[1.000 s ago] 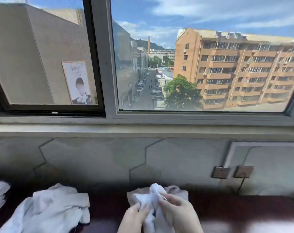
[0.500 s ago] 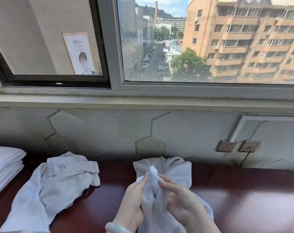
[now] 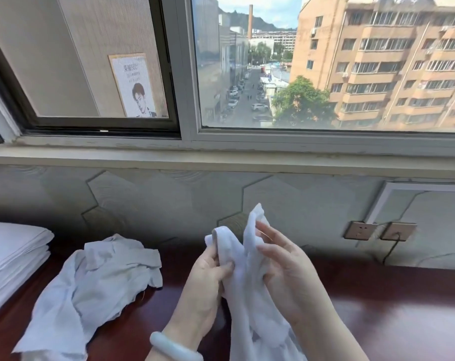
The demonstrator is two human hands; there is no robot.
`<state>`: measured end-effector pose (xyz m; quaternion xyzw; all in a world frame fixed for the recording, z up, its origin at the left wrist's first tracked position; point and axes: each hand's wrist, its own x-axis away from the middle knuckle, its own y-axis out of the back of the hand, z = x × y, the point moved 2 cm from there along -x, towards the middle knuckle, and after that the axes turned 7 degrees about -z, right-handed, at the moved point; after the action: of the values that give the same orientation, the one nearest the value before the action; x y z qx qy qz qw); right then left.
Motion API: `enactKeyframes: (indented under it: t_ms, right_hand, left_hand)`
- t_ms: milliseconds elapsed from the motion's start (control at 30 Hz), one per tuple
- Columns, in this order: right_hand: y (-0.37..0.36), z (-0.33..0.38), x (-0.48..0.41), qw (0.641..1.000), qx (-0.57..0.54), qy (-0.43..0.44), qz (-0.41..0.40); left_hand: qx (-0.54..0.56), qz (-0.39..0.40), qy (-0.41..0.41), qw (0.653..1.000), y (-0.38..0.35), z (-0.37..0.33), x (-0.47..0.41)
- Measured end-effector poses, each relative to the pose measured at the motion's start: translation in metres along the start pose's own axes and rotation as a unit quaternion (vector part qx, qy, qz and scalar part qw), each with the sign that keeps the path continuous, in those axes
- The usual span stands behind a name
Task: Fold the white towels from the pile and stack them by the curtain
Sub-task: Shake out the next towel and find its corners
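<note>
Your left hand (image 3: 210,277) and right hand (image 3: 281,269) both pinch one white towel (image 3: 247,303); it hangs long-ways down between them, above the table (image 3: 390,308). The folded stack (image 3: 10,256) lies well off left, nearer your left hand.

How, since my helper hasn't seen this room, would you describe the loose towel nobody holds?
Below the window runs a dark red tabletop. The loose towel lies on it between the folded stack at left and the left hand, which with the right hand holds another towel. It alone lies crumpled and untouched.
</note>
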<state>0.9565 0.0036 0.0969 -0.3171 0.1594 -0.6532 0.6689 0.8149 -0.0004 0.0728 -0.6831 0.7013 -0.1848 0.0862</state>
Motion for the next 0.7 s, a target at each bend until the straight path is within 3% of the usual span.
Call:
enactKeyframes:
  t_ms: [100,233,367,567,700]
  right_hand:
    - [0.000,-0.024,-0.001,0.993,0.093,0.059,-0.032]
    - [0.011,-0.053,-0.006,0.990,0.052,-0.062,-0.117]
    - [0.010,-0.056,-0.006,0.985,0.014,-0.153,-0.072]
    - [0.013,-0.058,-0.006,0.982,0.144,-0.100,-0.072]
    - [0.014,-0.038,-0.016,0.973,0.130,-0.017,-0.188]
  left_hand:
    - [0.012,0.011,0.028,0.999,-0.004,0.005,0.005]
    - [0.076,-0.052,0.098,0.991,0.005,0.026,0.005]
    - [0.107,-0.095,0.120,0.982,0.012,0.030,0.002]
    - [0.094,-0.127,0.147,0.976,0.012,0.033,-0.001]
    - [0.159,-0.077,0.130,0.976,0.015,0.029,-0.001]
